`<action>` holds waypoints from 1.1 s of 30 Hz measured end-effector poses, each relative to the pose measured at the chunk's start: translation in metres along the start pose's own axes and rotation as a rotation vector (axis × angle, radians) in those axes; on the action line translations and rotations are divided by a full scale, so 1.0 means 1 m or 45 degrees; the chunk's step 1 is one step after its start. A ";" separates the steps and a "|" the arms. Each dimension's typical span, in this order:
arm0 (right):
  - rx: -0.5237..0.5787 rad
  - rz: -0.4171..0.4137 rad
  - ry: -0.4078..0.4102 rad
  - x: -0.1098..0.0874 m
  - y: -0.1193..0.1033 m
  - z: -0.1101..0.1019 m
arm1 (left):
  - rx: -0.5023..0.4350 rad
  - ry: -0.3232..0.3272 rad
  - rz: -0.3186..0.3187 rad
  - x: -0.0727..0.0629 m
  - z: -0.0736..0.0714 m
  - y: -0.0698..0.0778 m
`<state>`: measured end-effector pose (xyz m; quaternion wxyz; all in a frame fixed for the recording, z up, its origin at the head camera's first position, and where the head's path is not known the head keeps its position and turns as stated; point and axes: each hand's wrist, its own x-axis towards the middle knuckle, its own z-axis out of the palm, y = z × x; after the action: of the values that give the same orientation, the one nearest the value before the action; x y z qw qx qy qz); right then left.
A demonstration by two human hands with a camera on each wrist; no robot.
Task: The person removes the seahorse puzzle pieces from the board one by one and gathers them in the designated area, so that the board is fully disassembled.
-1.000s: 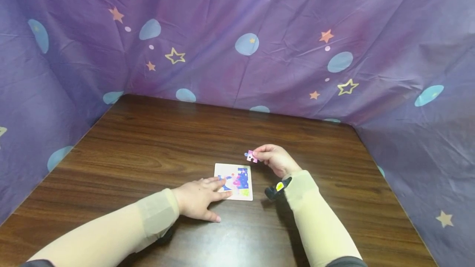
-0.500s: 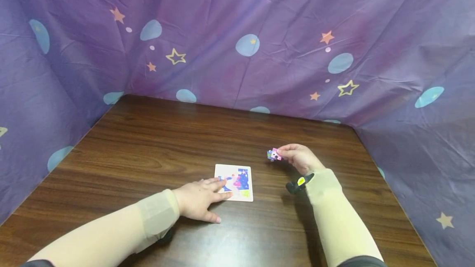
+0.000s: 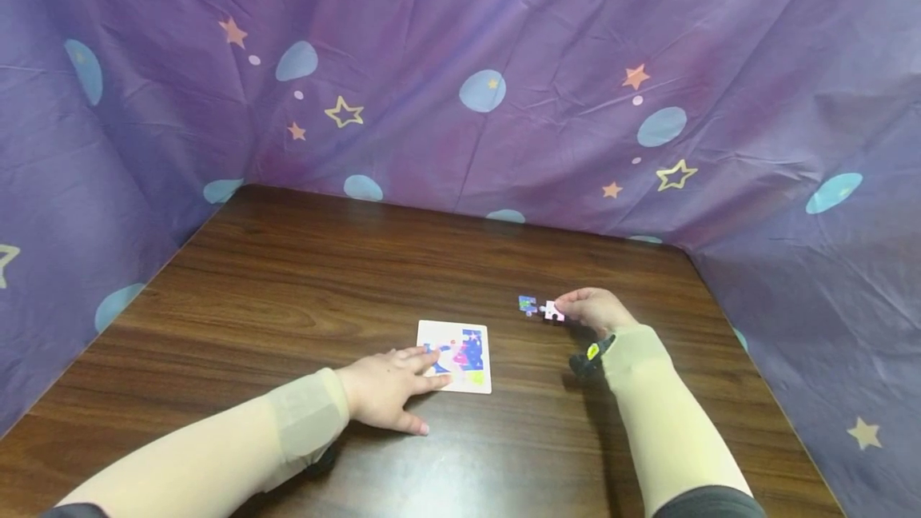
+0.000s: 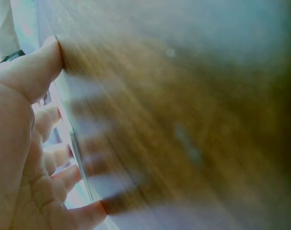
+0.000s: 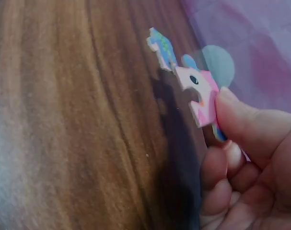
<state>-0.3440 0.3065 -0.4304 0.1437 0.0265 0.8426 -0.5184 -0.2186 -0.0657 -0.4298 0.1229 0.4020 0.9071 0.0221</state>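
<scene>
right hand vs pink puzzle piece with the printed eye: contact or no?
Touching. The right wrist view shows it: the right hand grips the pink puzzle piece, its thumb tip on the edge nearest the palm.

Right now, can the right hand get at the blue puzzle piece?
Probably yes, but not cleanly: the right hand is close, yet it pinches the pink puzzle piece, which is between it and the blue puzzle piece. It would likely need to release that first; nothing else shows in the way.
</scene>
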 end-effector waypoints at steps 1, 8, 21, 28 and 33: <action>-0.035 0.001 0.010 0.001 0.001 0.000 | -0.001 -0.002 0.002 0.000 0.000 0.000; -0.196 -0.023 0.166 0.003 0.007 -0.005 | 0.001 -0.001 0.012 0.003 -0.003 0.002; -0.411 -0.049 0.292 0.004 0.014 -0.013 | -0.003 0.001 0.027 0.006 -0.007 0.004; -0.426 -0.074 0.475 -0.004 0.002 -0.003 | -0.027 0.013 0.026 0.003 -0.006 0.006; -0.297 -0.207 0.409 -0.013 -0.017 0.026 | -0.056 0.017 0.011 0.000 -0.002 0.005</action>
<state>-0.3296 0.2774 -0.4227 -0.0325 0.0238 0.9082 -0.4165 -0.2155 -0.0628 -0.4268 0.1254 0.4031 0.9054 0.0453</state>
